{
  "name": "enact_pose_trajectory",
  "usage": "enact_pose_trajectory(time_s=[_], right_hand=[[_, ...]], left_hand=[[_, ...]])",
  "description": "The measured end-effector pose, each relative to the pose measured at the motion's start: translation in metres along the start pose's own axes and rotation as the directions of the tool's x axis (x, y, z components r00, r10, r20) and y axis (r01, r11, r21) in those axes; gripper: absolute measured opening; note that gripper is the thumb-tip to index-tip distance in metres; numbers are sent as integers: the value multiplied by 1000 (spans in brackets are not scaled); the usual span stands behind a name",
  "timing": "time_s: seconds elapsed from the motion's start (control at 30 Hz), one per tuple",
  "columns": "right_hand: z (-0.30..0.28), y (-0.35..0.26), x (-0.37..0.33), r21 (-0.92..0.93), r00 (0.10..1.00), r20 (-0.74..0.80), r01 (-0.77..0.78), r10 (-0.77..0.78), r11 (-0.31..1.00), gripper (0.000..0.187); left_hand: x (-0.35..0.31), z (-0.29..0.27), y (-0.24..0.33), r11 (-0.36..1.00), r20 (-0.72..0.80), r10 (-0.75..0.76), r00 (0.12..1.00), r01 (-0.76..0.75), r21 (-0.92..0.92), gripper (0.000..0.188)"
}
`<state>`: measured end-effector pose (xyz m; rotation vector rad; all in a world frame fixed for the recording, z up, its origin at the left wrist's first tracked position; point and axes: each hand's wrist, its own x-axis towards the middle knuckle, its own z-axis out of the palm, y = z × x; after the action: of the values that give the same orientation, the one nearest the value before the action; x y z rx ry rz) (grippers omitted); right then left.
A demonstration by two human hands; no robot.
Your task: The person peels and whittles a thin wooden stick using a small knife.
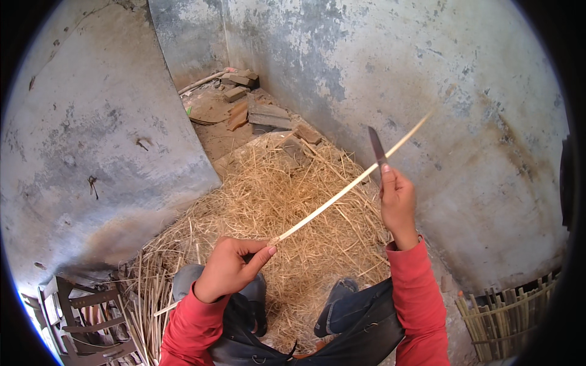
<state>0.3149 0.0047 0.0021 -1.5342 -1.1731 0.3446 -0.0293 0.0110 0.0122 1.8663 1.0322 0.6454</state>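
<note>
A long, thin, pale strip that looks like split bamboo [329,202] slants up from lower left to upper right in front of me. My left hand [235,265] pinches its lower end between thumb and fingers. Farther up the strip, my right hand [397,201] is closed round the handle of a knife [377,146], whose dark blade points up and away. The blade crosses the strip where they meet, with my right thumb against the base of the blade. The strip's far tip runs on past the knife and is slightly blurred.
Pale shavings [274,189] cover the floor between my knees and beyond. Long thin sticks [152,311] lie at the left, beside a dark wooden frame [97,317]. Bricks [268,116] lie by the far wall opening. A slatted bamboo basket or fence [510,320] stands at the lower right.
</note>
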Motion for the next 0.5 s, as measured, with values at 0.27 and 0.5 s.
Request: enact_pose_trajectory(time_s=[0.27,0.5], right_hand=[[13,-17,-17,-160,995,-11,100,-104,982,47],[49,-35,-62,-118,964,236,150,-119,982,40]], left_hand=[[-3,-1,-1,994,89,-63,994,71,-83,24],[-1,1,-1,995,77,-49,996,55,-86,30]])
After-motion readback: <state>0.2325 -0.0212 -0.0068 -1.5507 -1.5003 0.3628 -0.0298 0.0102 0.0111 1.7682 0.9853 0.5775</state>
